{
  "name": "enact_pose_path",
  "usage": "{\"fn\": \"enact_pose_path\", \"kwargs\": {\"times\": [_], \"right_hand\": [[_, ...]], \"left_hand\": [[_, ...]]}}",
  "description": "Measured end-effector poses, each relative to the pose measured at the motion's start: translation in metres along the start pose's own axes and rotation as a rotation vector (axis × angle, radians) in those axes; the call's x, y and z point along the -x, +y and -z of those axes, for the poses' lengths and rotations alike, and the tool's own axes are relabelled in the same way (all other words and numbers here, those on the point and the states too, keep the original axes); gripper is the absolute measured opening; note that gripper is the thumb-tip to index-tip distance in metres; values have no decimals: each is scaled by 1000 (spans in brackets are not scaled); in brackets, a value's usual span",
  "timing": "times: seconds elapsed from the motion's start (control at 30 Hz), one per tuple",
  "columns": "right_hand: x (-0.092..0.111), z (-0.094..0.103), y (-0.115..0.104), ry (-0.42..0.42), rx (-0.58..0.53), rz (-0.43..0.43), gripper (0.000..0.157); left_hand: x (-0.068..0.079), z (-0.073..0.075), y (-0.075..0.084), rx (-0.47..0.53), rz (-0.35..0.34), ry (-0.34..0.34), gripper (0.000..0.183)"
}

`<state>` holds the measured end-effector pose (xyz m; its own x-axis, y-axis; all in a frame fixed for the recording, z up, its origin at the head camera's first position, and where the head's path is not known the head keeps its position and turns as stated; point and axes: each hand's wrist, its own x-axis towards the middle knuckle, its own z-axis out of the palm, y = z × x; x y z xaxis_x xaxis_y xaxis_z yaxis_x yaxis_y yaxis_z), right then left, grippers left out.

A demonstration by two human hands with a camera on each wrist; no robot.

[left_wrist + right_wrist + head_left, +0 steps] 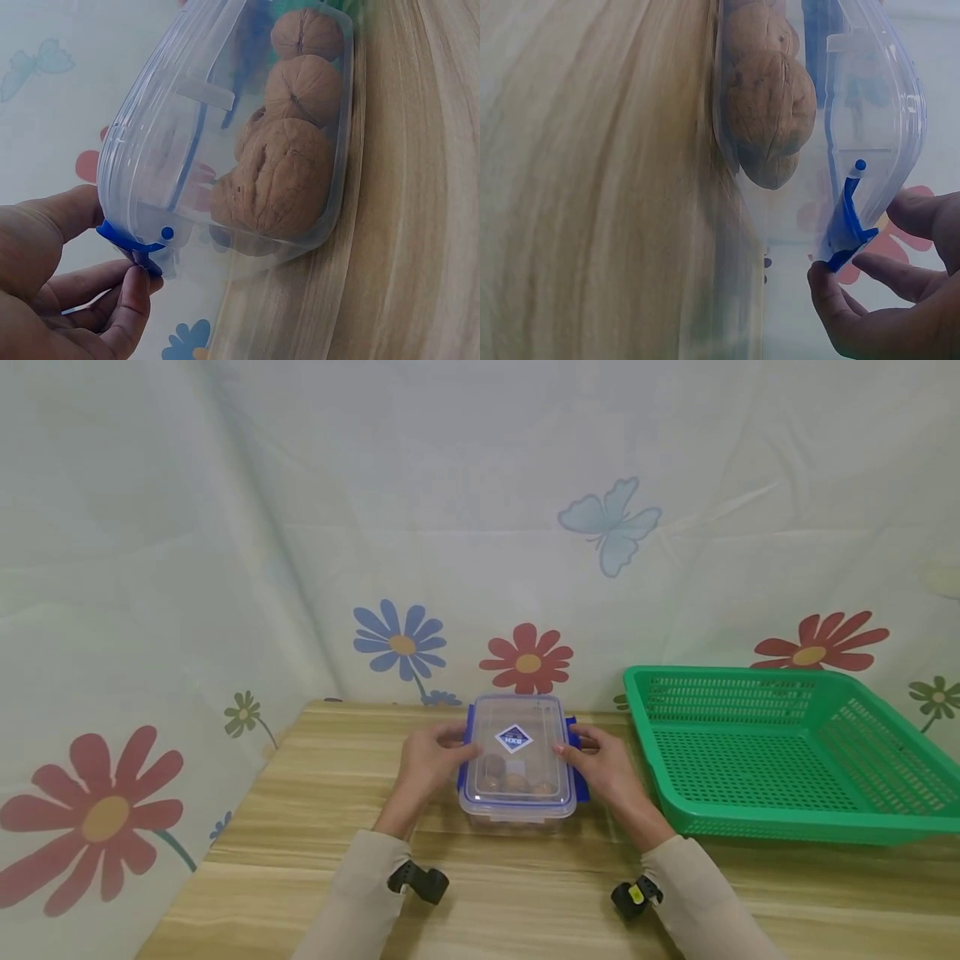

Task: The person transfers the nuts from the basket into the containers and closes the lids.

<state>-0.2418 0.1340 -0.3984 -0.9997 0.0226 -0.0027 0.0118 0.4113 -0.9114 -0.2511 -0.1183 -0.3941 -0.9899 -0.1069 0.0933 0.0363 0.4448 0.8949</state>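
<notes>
A clear plastic food container [517,714] with a lid and blue side latches stands on the wooden table, a blue-and-white label on top. Several walnuts [292,176] lie inside, gathered toward the near end. At the left side my left hand [431,760] has its thumb on the lid's edge and curled fingers against the blue latch [124,238]. Opposite it, my right hand [606,764] rests its thumb on the lid's rim, fingers curled under the right latch [847,229]. That latch is swung outward from the wall.
A green perforated basket [750,822] stands on the table to the right of the container. Behind the wooden table [300,827] hangs a white curtain [465,527] printed with flowers and a butterfly. Each wrist wears a small black camera [427,883].
</notes>
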Motion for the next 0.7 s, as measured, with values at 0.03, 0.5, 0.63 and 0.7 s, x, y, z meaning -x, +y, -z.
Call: {"fn": "enact_pose_path", "kwargs": {"times": [0.03,0.5,0.63,0.7], "right_hand": [[0,0,0,5,5,1,57],[0,0,-1,51,2,66,56],[0,0,0,53,4,77,52],[0,0,1,54,9,76,50]], "left_hand": [[0,0,0,0,-3,1,41],[-1,1,-1,3,-6,1,41],[-1,1,-2,1,-22,3,41],[-1,1,-2,-1,-25,2,41]]}}
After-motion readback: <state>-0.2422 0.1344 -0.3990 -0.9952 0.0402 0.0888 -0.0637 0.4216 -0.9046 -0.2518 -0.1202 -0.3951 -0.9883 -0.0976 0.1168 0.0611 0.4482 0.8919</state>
